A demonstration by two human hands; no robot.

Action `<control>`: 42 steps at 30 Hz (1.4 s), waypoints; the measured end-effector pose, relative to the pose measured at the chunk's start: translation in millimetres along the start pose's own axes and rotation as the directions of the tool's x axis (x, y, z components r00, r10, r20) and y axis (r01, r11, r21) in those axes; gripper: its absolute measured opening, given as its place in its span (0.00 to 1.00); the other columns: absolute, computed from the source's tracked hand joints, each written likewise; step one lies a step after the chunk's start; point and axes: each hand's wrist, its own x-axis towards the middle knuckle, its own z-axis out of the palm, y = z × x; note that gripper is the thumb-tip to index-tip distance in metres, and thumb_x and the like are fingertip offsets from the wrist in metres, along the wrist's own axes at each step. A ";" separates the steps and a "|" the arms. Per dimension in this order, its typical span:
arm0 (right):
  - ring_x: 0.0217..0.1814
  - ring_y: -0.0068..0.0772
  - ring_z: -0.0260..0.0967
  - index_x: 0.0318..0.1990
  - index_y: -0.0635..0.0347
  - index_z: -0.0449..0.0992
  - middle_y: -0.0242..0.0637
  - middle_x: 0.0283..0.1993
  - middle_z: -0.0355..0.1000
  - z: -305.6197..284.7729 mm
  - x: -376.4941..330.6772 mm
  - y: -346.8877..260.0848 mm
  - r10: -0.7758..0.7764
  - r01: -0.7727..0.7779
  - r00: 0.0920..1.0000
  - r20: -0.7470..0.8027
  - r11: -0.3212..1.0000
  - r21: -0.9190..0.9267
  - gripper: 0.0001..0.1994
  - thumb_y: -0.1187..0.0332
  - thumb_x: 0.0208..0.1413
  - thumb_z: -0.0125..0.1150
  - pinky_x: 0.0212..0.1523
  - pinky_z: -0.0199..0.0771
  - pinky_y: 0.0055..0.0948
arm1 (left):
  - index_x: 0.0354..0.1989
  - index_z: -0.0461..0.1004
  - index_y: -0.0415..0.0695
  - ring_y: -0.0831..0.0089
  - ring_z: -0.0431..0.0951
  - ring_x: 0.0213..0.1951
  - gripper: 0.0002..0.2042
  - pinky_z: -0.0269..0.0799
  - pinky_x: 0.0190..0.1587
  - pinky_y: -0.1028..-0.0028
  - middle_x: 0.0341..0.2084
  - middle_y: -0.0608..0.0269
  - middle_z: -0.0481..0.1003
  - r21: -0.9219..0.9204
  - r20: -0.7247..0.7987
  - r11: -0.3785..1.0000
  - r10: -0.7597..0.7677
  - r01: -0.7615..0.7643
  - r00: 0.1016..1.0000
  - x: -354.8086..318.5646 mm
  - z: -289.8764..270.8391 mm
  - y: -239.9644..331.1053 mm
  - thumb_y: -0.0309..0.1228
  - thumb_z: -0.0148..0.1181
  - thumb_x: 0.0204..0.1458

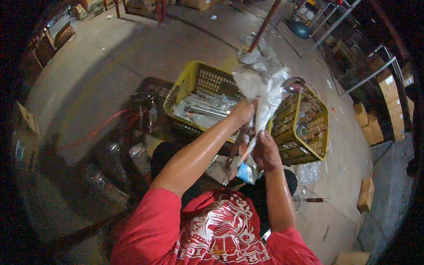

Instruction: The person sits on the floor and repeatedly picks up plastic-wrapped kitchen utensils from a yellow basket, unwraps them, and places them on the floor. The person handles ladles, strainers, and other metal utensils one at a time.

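In front of me, my left hand [243, 113] is closed on the upper part of a crumpled white and clear plastic bag [270, 98]. Lower down, my right hand [266, 151] pinches the same bundle. A brown, handle-like piece [242, 148] runs down between my hands, and a blue label [246, 173] hangs near its lower end. What the bag holds at its far end is hidden by the plastic. Beyond my left forearm stands a yellow plastic basket [179, 90] with long metal pieces in clear wrapping. A second yellow basket [326, 132] sits to the right, holding several brown-handled items.
Several clear-wrapped metal items [140, 157] lie on the left. Loose plastic film [308, 173] and a brown-handled utensil [314, 200] lie on the floor at right. Cardboard boxes [388, 95] and a metal rack [369, 79] stand far right. A red post [264, 27] rises ahead.
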 end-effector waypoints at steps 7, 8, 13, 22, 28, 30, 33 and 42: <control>0.35 0.29 0.72 0.51 0.60 0.70 0.34 0.38 0.72 -7.0 -8.7 9.5 -0.104 0.067 0.991 -0.080 0.926 -0.372 0.18 0.56 0.62 0.59 0.29 0.74 0.31 | 0.52 0.75 0.42 0.64 0.75 0.48 0.24 0.70 0.54 0.64 0.50 0.56 0.77 0.232 0.335 0.956 0.093 -0.177 0.938 11.3 22.0 -17.1 0.48 0.61 0.53; 0.33 0.28 0.71 0.51 0.60 0.70 0.33 0.37 0.71 -9.3 -6.0 6.6 -0.176 0.132 0.982 -0.069 0.901 -0.413 0.18 0.56 0.63 0.57 0.27 0.72 0.31 | 0.53 0.73 0.40 0.59 0.76 0.51 0.26 0.69 0.56 0.63 0.51 0.50 0.76 0.341 0.343 0.918 0.079 -0.203 0.936 8.0 18.2 -8.0 0.48 0.60 0.53; 0.34 0.20 0.64 0.52 0.60 0.72 0.28 0.38 0.70 -12.3 9.0 -2.0 -0.287 0.164 0.935 -0.207 0.870 -0.464 0.17 0.57 0.64 0.58 0.33 0.64 0.22 | 0.51 0.72 0.30 0.42 0.75 0.52 0.35 0.69 0.57 0.57 0.49 0.33 0.74 0.259 -0.098 0.960 -0.083 0.106 0.992 -26.7 16.4 57.0 0.57 0.52 0.56; 0.50 0.29 0.69 0.59 0.69 0.68 0.41 0.52 0.73 49.4 43.0 -14.8 -0.625 0.570 0.781 0.016 0.702 -0.427 0.19 0.68 0.65 0.55 0.51 0.69 0.29 | 0.40 0.74 0.34 0.39 0.78 0.38 0.18 0.72 0.42 0.51 0.33 0.37 0.76 0.379 -0.144 0.889 0.329 -0.255 0.933 -40.5 -4.6 115.5 0.41 0.56 0.59; 0.51 0.30 0.68 0.59 0.68 0.70 0.41 0.54 0.72 48.2 40.6 -17.1 -0.550 0.353 0.830 -0.089 0.642 -0.681 0.20 0.63 0.66 0.55 0.53 0.67 0.27 | 0.47 0.74 0.41 0.55 0.78 0.37 0.19 0.72 0.41 0.57 0.35 0.52 0.77 0.553 -0.415 0.767 0.592 -0.326 0.691 -56.1 -135.3 114.5 0.45 0.57 0.60; 0.52 0.30 0.67 0.58 0.67 0.71 0.41 0.54 0.72 33.0 47.3 5.6 -0.412 0.197 0.894 -0.175 0.713 -0.673 0.20 0.62 0.65 0.56 0.53 0.67 0.27 | 0.48 0.72 0.44 0.66 0.74 0.29 0.18 0.70 0.31 0.64 0.31 0.60 0.74 0.371 -0.522 0.915 0.347 -0.158 0.779 -72.5 -210.8 86.0 0.46 0.54 0.61; 0.53 0.31 0.67 0.58 0.67 0.72 0.43 0.54 0.73 8.5 57.9 53.4 -0.230 -0.023 0.932 -0.281 0.735 -0.678 0.21 0.60 0.64 0.57 0.55 0.66 0.29 | 0.47 0.68 0.47 0.79 0.64 0.20 0.16 0.59 0.17 0.74 0.26 0.68 0.66 -0.258 -0.626 0.937 -0.349 0.236 0.698 -109.6 -308.0 20.6 0.46 0.46 0.63; 0.51 0.35 0.69 0.52 0.70 0.74 0.44 0.48 0.76 -2.1 89.5 108.7 -0.294 0.081 0.947 -0.129 0.607 -0.791 0.19 0.63 0.61 0.60 0.57 0.66 0.33 | 0.48 0.71 0.48 0.66 0.75 0.35 0.15 0.75 0.33 0.60 0.33 0.61 0.74 -0.386 -0.587 0.753 -0.646 0.532 0.488 -147.7 -461.3 -200.5 0.44 0.50 0.61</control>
